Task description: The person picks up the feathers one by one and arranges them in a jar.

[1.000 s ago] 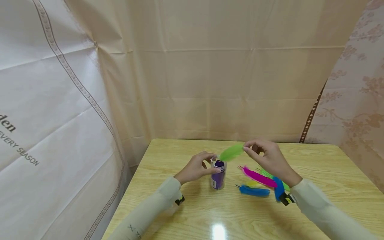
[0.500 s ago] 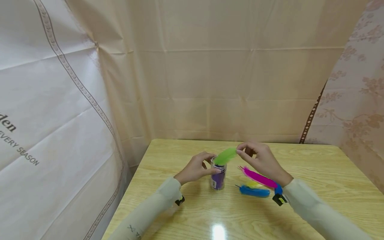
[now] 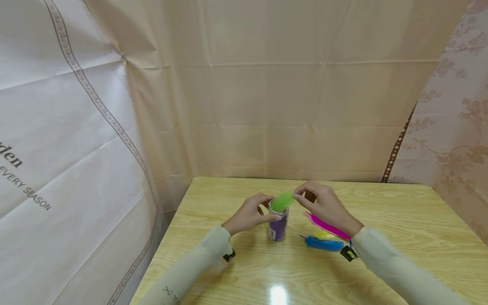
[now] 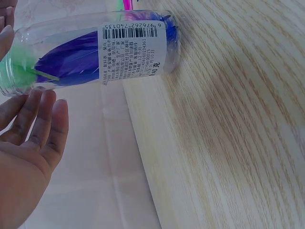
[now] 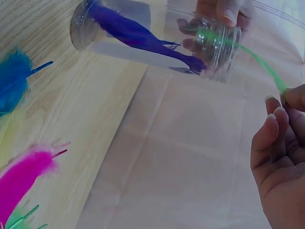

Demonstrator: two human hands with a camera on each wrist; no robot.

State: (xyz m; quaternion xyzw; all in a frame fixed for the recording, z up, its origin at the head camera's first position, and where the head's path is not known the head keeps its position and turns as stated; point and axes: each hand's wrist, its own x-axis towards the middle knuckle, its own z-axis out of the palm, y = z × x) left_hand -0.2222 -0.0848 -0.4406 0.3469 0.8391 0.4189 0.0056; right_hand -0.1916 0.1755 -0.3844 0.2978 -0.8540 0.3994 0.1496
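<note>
Green feather (image 3: 281, 202), stem inside the jar (image 3: 278, 233)
In the lower middle, the right hand (image 3: 328, 206) pinches its tip; the left hand (image 3: 248, 214) grips the jar. Table (image 3: 411, 228) stretches wide to the right edge.

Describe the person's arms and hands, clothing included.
The left hand and right hand are ungloved. The left sleeve and right sleeve are long and pale cream; the left bears dark lettering. The left wrist device and right wrist device are black, the latter with a yellow-green patch.
</note>
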